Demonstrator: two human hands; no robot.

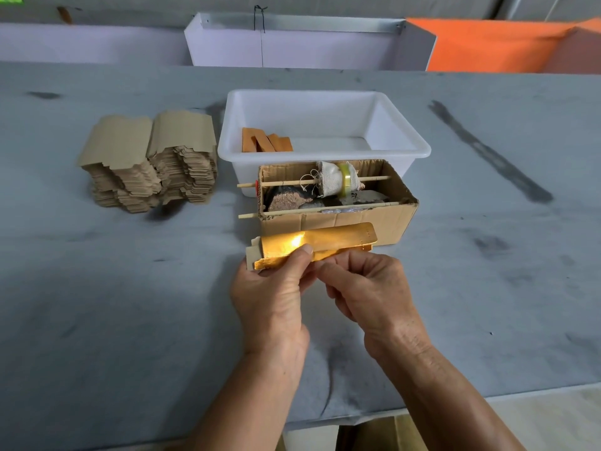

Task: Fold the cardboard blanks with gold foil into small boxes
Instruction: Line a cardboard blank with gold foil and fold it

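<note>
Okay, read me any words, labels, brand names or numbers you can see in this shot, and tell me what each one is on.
There is no readable text in this view.
The gold-foil blank held in the left hand and right hand: plain foil, no print.
The stacks of cardboard blanks: plain brown, unprinted.
The corrugated cardboard box and white plastic tub: no label visible.

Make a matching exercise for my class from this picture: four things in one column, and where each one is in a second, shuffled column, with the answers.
Things:
1. gold foil blank
2. stack of plain blanks
3. orange boxes
4. cloth bundle

Places:
A. inside the white tub
B. held in both hands
C. on a stick across the cardboard box
D. on the table, left of the tub

Pairs: 1-B, 2-D, 3-A, 4-C
</note>
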